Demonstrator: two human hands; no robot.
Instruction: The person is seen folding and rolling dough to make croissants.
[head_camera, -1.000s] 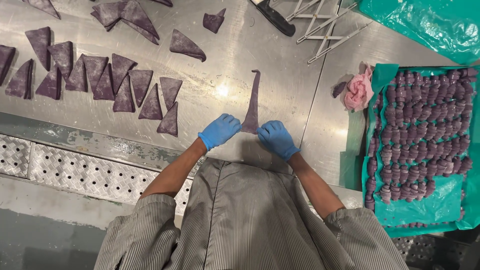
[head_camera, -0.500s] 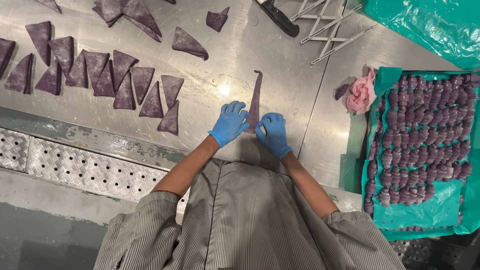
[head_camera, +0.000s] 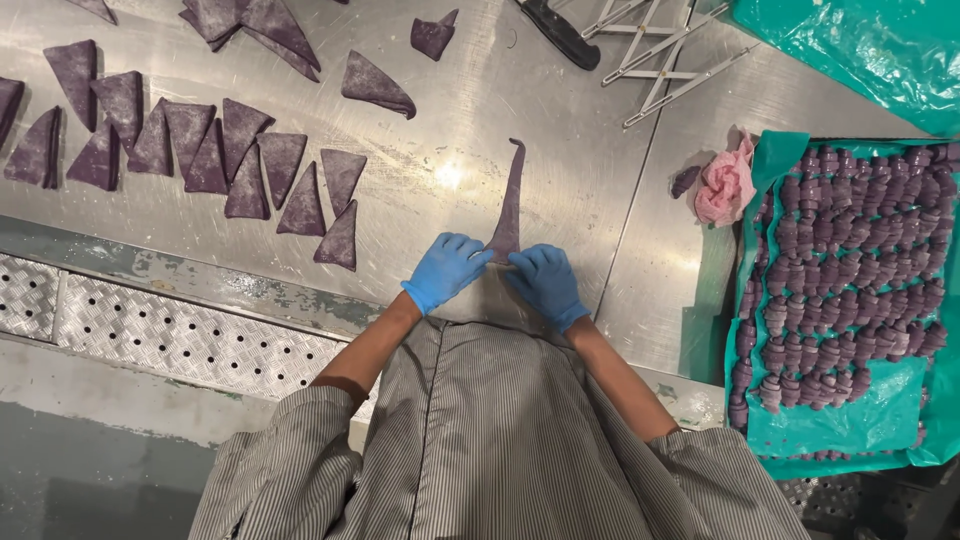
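Left hand (head_camera: 446, 270) and right hand (head_camera: 545, 283) pressing the dough strip's (head_camera: 510, 205) near end, fingers bent on it, strip stretching away over the desk (head_camera: 560, 150)

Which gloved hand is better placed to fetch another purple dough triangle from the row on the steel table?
Probably the left hand. The row of purple dough triangles lies on its side of the steel table. The right hand sits farther away, beyond the stretched purple dough strip that both hands touch.
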